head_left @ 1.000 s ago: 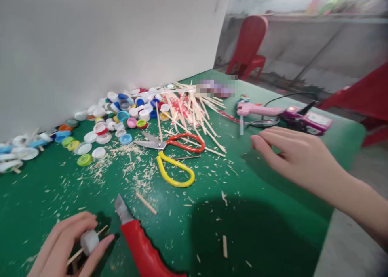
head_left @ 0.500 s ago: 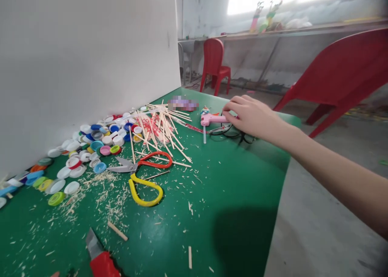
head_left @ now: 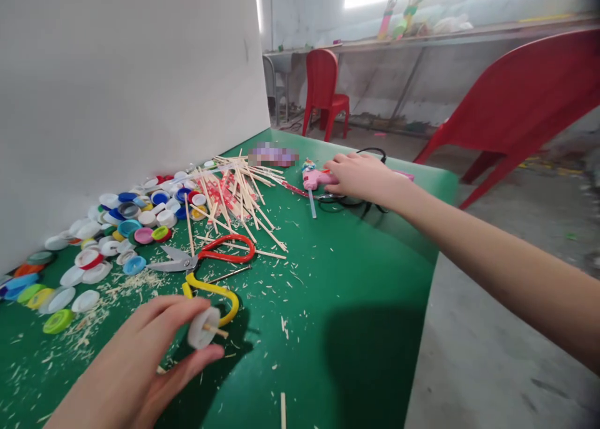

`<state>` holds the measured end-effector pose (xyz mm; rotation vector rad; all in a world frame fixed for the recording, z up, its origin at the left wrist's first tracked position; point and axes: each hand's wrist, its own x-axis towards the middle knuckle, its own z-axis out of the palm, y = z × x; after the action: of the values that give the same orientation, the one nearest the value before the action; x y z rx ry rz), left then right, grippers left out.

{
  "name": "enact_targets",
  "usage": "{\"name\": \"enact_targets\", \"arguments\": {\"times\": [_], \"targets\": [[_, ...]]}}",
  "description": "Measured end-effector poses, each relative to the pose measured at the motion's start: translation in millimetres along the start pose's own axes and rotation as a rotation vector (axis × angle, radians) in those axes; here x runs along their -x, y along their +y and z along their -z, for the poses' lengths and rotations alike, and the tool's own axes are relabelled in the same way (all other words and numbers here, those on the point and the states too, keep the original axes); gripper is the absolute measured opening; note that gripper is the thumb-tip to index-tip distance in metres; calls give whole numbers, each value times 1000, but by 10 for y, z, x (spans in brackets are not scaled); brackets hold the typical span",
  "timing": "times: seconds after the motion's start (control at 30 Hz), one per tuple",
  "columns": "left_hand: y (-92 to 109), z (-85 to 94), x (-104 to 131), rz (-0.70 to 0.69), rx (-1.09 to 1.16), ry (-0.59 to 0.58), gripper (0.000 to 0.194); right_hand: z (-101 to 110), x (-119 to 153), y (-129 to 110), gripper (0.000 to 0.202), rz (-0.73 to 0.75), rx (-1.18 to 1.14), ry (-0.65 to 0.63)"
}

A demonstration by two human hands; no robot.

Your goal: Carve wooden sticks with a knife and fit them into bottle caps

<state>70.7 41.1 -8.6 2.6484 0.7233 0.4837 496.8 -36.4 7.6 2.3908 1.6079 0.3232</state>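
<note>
Between thumb and fingers, my left hand point(head_left: 159, 348) holds a white bottle cap point(head_left: 203, 328) with a short wooden stick through its middle, above the green table point(head_left: 375, 279). My right hand point(head_left: 359, 177) is over the pink glue gun point(head_left: 315, 178) at the back right, its fingers curled on the gun's body. A clear glue stick point(head_left: 312, 205) points from the gun toward me. Scissors point(head_left: 190, 263) with one red and one yellow handle lie open behind the held cap, and a thin metal rod point(head_left: 229, 274) rests by them.
Many coloured bottle caps point(head_left: 144, 235) are heaped along the white board point(head_left: 140, 85) at left. Wooden sticks point(head_left: 244, 197) lie on a red and white packet. Wood shavings are scattered about. Red chairs point(head_left: 510, 97) stand beyond the table.
My left hand has come into view with the white cap and stick. My right hand has closed in on the glue gun's body. The view has shifted slightly; the red cutter is out of sight.
</note>
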Motion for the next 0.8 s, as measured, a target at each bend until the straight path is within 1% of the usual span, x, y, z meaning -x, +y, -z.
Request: {"name": "enact_targets", "arguments": {"times": [0.03,0.07,0.1,0.17,0.27,0.43,0.5,0.63,0.67,0.73,0.8], "targets": [[96,-35,-125,-2,24,-22,38,6,-22,4,41,-3,5,-6],[159,-76,-225,-2,60,-84,37,12,-43,4,41,-6,10,-13],[198,-122,-304,-13,98,-161,35,18,-63,-1,40,-6,14,-21],[240,-218,-405,1,168,-212,34,23,-95,-14,36,-5,20,-40],[288,-328,-461,25,261,-259,37,3,-127,-32,32,-16,19,-69],[384,-406,-450,64,384,-316,32,-74,-150,-66,33,-52,-26,-86],[420,-435,-449,47,403,-301,29,-95,-141,-85,32,-55,-59,-59],[464,-516,-463,-80,314,-166,29,-54,-52,-80,30,-43,-154,28],[463,-535,-467,-95,297,-156,29,-23,-9,-66,29,-39,-183,45],[450,-565,-472,-94,295,-183,28,53,101,-24,27,-22,-243,72],[426,-582,-477,-83,300,-219,27,128,231,26,30,13,-300,99]]}}
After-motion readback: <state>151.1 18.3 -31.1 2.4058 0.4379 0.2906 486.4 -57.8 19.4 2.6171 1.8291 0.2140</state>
